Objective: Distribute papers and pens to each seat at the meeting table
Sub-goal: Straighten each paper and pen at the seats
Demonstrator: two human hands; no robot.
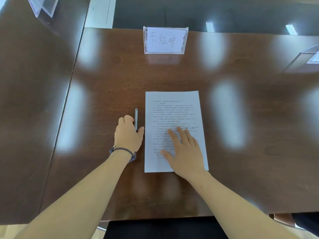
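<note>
A printed sheet of paper (174,111) lies flat on the dark wooden table (107,80), in front of a clear name card holder (165,40). My right hand (184,150) rests flat on the lower half of the sheet with its fingers spread. A silver pen (136,118) lies just left of the paper, pointing away from me. My left hand (128,133) sits at the near end of the pen, fingers curled beside it and thumb against its lower end.
Another clear card holder (43,6) stands at the far left on the adjoining table section. A third holder with a card (313,56) shows at the right edge. The table's near edge runs along the bottom, with a dark chair (155,230) below it.
</note>
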